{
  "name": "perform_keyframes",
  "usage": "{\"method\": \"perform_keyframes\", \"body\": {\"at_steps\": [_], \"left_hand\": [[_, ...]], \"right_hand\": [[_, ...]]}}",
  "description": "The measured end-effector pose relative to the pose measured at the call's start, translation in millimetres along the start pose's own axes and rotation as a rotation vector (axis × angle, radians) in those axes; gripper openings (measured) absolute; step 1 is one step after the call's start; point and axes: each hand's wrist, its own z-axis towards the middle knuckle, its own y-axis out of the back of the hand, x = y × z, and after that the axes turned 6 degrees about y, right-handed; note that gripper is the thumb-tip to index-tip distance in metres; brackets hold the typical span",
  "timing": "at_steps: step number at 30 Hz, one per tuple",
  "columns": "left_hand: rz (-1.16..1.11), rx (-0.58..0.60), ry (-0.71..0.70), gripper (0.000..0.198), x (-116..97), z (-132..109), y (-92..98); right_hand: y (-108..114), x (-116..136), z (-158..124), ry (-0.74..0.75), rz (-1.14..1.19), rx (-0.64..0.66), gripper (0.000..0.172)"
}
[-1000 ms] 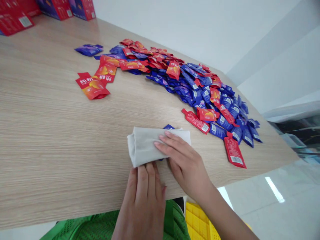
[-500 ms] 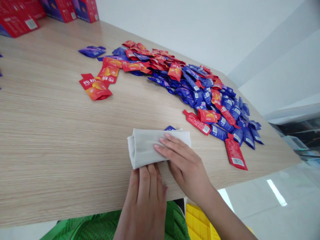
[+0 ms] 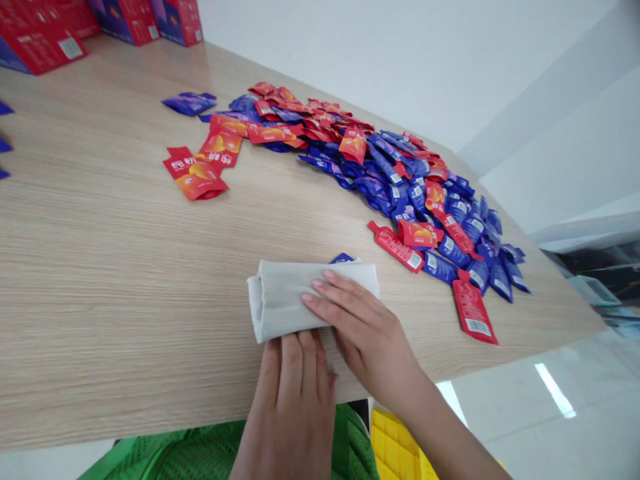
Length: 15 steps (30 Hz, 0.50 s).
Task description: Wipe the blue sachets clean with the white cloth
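A folded off-white cloth lies on the wooden table top near its front edge. My right hand rests across the cloth, fingers spread on top of it. My left hand comes up from below, its fingertips pressed against the cloth's near edge. A blue sachet pokes out from behind the cloth, mostly hidden. Just beyond lies a large spread of blue and red sachets, and the nearest red one sits a little beyond my right fingers.
Two red sachets lie apart at the left of the spread. Red and blue boxes stand at the far end of the table. Below its edge are a green mesh basket and a yellow crate.
The cloth's left end and my right fingertips have shifted slightly left. The view has drifted, moving the table contents slightly right, and blue items have come into view at the left edge.
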Motion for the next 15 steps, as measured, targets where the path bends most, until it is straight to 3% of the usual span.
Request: {"method": "perform_keyframes", "body": {"at_steps": [3, 7, 11, 15], "left_hand": [[-0.038, -0.080, -0.023, 0.055, 6.9, -2.2, -3.3], [-0.086, -0.089, -0.061, 0.047, 17.8, 8.0, -3.3], [-0.190, -0.089, 0.118, 0.048, 21.0, 34.8, -3.1], [-0.174, -0.067, 0.022, 0.045, 22.7, 53.5, -9.4]], "right_hand": [[-2.1, -17.2, -2.0, -0.193, -0.107, -0.120, 0.050], [-0.8, -33.6, -10.1, -0.440, -0.139, -0.272, 0.042], [-0.6, -33.9, -12.6, -0.544, 0.016, -0.458, 0.033], [1.8, -34.0, -11.6, -0.620, 0.072, -0.646, 0.026]]}}
